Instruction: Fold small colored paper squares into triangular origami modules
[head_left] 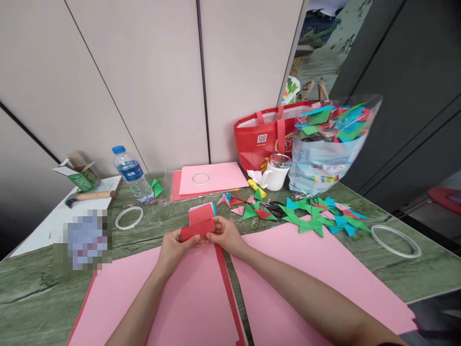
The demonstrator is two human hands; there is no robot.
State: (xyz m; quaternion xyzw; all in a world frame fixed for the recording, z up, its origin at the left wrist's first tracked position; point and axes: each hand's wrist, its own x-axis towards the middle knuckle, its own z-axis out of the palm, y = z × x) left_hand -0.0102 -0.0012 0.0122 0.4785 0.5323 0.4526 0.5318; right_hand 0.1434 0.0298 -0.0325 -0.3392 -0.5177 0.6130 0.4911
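Note:
A folded strip of red paper (197, 229) is pinched between both hands, above the pink sheets. My left hand (175, 247) grips its left end and lower edge, thumb in front. At its right end, my right hand (226, 235) pinches the paper with fingers and thumb. Just behind lies a small stack of coloured paper squares (202, 212), red on top with blue and white edges showing. Under my forearms are large pink sheets, one pile at left (144, 288) with red showing along its edge and another pile at right (288, 269).
Folded paper pieces (311, 218) lie beside black scissors (275, 207). Behind them stand a white mug (276, 175), a red bag (257, 139) and a plastic bag of folded pieces (320, 154). A water bottle (132, 175), hammer (91, 195) and white rings (396, 241) are around.

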